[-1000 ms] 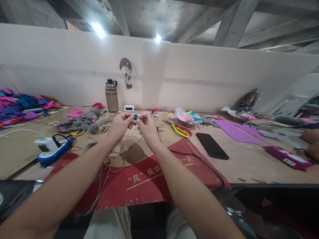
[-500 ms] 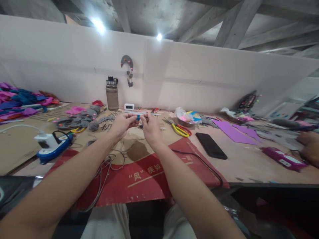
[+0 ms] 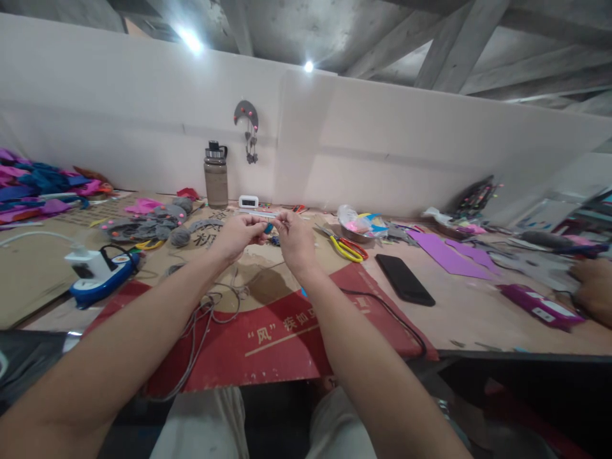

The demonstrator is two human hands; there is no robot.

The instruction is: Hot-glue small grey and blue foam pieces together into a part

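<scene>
Both my hands meet over the middle of the table. Between their fingertips is a small blue piece, mostly hidden; its kind is too small to tell. My left hand pinches it from the left, thumb against the bent fingers. From the other side my right hand closes thumb and fingertips at its edge. Below them lies a brown cardboard sheet with a red printed border. Loose grey yarn trails across it near my left forearm, and a grey yarn ball sits to the left.
Scissors with yellow and red handles and a black phone lie to the right. A blue power strip is at left, a water bottle behind. Purple sheets and another person's hand are at far right.
My right hand has shifted slightly right, and its fingers now sit higher over the blue piece, which shows less. The view has tilted a little.
</scene>
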